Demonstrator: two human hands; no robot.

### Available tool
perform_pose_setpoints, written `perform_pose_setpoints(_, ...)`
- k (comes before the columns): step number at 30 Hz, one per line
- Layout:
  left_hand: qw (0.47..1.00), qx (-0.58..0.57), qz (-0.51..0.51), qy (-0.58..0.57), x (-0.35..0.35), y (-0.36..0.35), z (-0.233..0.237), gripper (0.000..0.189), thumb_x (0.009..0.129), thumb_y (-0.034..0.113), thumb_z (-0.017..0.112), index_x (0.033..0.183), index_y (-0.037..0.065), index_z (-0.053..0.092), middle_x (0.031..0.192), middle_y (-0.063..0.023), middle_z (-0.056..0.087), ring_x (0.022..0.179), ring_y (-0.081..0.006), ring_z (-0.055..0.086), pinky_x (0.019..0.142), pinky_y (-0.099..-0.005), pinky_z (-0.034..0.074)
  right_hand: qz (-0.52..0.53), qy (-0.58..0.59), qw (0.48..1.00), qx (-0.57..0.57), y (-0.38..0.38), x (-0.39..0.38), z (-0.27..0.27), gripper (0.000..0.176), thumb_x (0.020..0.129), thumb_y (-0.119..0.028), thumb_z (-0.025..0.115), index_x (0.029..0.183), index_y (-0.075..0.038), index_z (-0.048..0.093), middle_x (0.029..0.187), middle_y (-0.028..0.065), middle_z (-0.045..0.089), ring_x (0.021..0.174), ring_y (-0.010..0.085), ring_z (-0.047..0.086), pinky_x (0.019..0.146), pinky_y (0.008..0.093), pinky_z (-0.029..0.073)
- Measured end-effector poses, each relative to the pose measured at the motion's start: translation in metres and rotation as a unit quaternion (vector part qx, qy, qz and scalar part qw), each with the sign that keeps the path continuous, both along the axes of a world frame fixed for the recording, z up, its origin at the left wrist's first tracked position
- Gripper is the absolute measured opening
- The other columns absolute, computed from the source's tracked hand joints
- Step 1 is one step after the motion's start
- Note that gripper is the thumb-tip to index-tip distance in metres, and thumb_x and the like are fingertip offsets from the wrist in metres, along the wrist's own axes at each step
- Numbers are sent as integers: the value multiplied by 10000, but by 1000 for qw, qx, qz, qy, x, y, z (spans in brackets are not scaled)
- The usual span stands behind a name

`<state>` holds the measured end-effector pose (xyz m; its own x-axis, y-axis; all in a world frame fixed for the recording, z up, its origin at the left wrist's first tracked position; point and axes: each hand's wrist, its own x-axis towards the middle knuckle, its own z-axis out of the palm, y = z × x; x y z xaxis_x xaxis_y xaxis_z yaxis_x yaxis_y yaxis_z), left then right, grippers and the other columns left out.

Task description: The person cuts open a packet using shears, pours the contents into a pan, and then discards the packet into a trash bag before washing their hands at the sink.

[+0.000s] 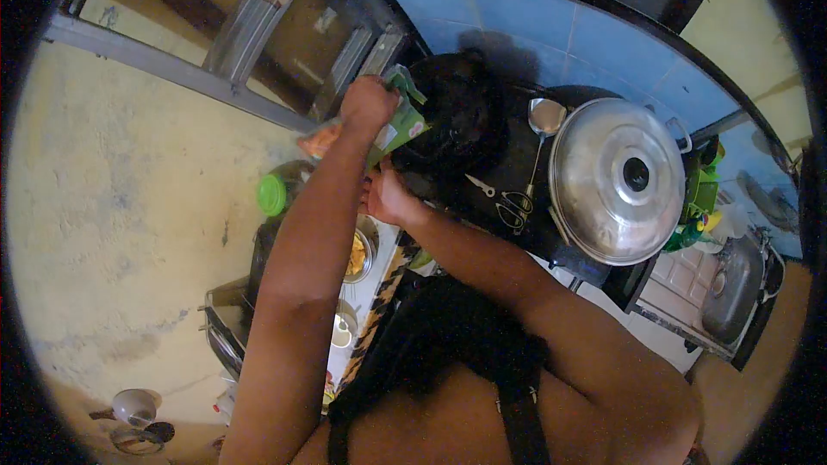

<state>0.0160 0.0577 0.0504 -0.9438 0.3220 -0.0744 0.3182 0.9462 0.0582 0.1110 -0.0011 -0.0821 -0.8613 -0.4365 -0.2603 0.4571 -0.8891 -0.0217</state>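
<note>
My left hand (369, 105) is closed on a green pouch (408, 127) with printed markings, beside a black pan (457, 116) on the stove. Just below the pouch, my right hand (394, 196) is held palm up with fingers loosely spread. Its thumb comes close to the pouch's lower end; whether they touch is hard to tell. An orange packet (320, 139) shows behind my left wrist. To the right of my right hand, scissors (514, 209) with dark handles and a small light-coloured pointed piece (480, 186) lie on the dark stove top.
A metal spatula (545, 119) rests near a big silver lid (616, 181). The sink (732, 288) is at far right. By my left forearm are a green-lidded jar (271, 195), a bowl of yellow food (357, 256) and a white cup (342, 329). A window (301, 43) stands behind.
</note>
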Motion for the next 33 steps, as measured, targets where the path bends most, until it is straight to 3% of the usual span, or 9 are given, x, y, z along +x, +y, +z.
perform_pose_setpoints(7, 998, -65, -11, -13, -4, 7, -3, 328, 688, 277, 619, 920, 45, 616, 985, -158, 589, 922, -290, 571, 795, -374, 460, -14, 4, 1000, -23, -5, -6, -8, 651, 803, -653, 164, 1081, -148, 468, 932, 54, 577, 830, 222, 551, 724, 383, 433)
perform_pose_setpoints(9, 996, -83, -30, -19, -5, 9, -4, 310, 690, 264, 618, 912, 47, 618, 973, -161, 593, 925, -287, 572, 795, -369, 463, -30, 22, 998, -58, -12, -12, -18, 573, 796, -650, 226, 999, -151, 423, 932, 109, 534, 852, 283, 520, 765, 508, 408)
perform_pose_setpoints(13, 995, -96, -34, -2, -5, 13, -6, 307, 684, 259, 623, 904, 46, 619, 971, -163, 594, 922, -288, 575, 792, -365, 467, -58, 45, 996, -53, -22, -24, -24, 595, 792, -658, 222, 1017, -151, 437, 940, 106, 540, 841, 279, 523, 760, 496, 409)
perform_pose_setpoints(16, 994, -104, -25, -6, -4, 18, -1, 311, 682, 256, 622, 911, 46, 615, 984, -162, 590, 920, -288, 576, 788, -362, 469, -27, 23, 999, -41, -12, -21, -13, 632, 821, -616, 161, 1094, -133, 463, 1142, 54, 495, 1082, 242, 438, 899, 434, 333)
perform_pose_setpoints(22, 993, -108, -41, -9, -2, 19, 6, 296, 720, 246, 573, 920, 30, 608, 1001, -164, 582, 934, -289, 566, 808, -370, 456, 78, 71, 978, 179, 29, 12, 2, 491, 806, -553, 419, 973, -101, 513, 852, 63, 560, 774, 201, 535, 660, 392, 471)
perform_pose_setpoints(24, 992, -113, -60, 18, -4, 16, 5, 291, 734, 246, 554, 923, 32, 607, 1001, -162, 582, 942, -289, 562, 819, -370, 448, 77, 111, 894, 427, 73, 28, 34, 350, 797, -397, 551, 913, -67, 553, 781, 51, 579, 716, 162, 547, 620, 312, 481)
perform_pose_setpoints(26, 994, -100, -42, 11, -6, 13, 4, 290, 735, 250, 554, 921, 33, 608, 996, -163, 583, 944, -290, 560, 819, -370, 446, -62, 113, 841, 526, 122, 25, 43, 269, 763, -270, 610, 931, -60, 588, 766, 35, 602, 640, 148, 550, 645, 279, 463)
perform_pose_setpoints(28, 996, -89, -26, 4, -4, 9, 4, 290, 737, 253, 554, 920, 35, 609, 991, -165, 584, 945, -291, 559, 819, -370, 444, -284, 103, 683, 665, 158, -8, 25, 350, 704, -254, 665, 962, -37, 571, 802, 85, 601, 753, 203, 574, 689, 313, 469)
perform_pose_setpoints(33, 991, -97, -93, 12, -7, 11, 2, 263, 721, 240, 567, 882, 39, 622, 976, -162, 587, 921, -302, 563, 807, -381, 444, -257, 297, 447, 803, 196, -66, 40, 341, 680, -206, 685, 968, -50, 592, 935, 140, 596, 854, 250, 565, 759, 335, 447)
